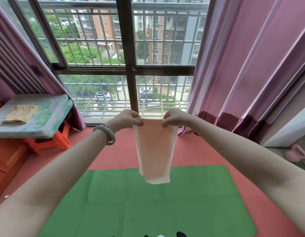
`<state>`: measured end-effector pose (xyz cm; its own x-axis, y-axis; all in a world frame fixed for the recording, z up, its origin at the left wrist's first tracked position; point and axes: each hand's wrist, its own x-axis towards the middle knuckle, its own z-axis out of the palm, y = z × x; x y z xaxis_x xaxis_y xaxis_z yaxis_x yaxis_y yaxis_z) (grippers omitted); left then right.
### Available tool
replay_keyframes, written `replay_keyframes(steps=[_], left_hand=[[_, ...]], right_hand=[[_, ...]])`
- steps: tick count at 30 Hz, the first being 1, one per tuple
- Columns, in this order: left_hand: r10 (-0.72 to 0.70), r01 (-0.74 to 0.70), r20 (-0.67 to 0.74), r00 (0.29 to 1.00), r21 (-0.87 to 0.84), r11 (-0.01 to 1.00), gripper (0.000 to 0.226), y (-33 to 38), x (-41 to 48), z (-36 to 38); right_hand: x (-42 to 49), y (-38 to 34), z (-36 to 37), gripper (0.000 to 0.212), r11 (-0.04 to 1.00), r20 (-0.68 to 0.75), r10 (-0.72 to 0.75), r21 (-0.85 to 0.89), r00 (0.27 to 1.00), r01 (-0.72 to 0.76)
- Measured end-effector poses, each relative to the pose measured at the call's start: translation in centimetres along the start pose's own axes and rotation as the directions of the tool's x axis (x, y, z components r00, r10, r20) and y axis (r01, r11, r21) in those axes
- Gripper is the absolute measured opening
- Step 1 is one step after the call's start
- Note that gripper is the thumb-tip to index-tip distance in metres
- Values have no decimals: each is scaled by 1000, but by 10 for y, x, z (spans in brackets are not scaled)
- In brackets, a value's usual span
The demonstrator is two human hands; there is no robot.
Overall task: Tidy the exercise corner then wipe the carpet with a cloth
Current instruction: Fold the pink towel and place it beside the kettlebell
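cloth (154,149) hangs between both hands, above mat's far edge | mat (148,202) on carpet (191,151), before window (129,65) | bench (45,117) left, folded rag (20,114) on it, stool (51,142) beneath | kettlebell (296,153) right | curtains (250,65) flank window

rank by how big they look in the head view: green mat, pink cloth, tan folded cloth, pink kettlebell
1. green mat
2. pink cloth, though nearer the camera
3. tan folded cloth and pink kettlebell: look alike, unranked

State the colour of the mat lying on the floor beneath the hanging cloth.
Green: the mat shows plainly in the head view, on red carpet.
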<state>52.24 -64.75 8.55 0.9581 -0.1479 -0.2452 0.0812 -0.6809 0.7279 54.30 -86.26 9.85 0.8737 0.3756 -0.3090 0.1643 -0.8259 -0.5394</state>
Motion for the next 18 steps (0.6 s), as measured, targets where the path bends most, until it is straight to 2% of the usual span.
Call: replay_keyframes(steps=[3,5,7,9,11,12,15,18], left_hand=[[100,-100,-3,995,-80,992,13,-1,0,-3],[139,-146,-51,989,-220,964,23,-2,-2,-7],[143,-161,-74,987,-464,871,41,-5,-3,-11],[144,-132,-38,989,-678,723,69,-14,-3,-10],[160,-60,51,986,-784,618,83,-24,-5,2],[153,-13,104,983,-788,615,85,-28,-7,13],[94,112,258,962,-682,723,89,-33,-14,50],[49,139,265,963,-646,751,95,-27,-14,72]], right_hand=[[-4,-3,-10,18,997,-14,-83,1,996,83],[-5,-5,-18,18,986,-18,-116,122,993,117],[-9,-11,-28,15,954,-25,-139,264,990,141],[-13,-18,-37,8,889,-24,-162,430,986,157],[-16,-23,-46,17,816,-16,-180,556,983,159],[-16,-25,-50,14,791,-9,-190,590,982,158],[-17,-27,-62,12,726,12,-233,667,972,166],[-22,-21,-74,16,695,17,-235,702,972,156]])
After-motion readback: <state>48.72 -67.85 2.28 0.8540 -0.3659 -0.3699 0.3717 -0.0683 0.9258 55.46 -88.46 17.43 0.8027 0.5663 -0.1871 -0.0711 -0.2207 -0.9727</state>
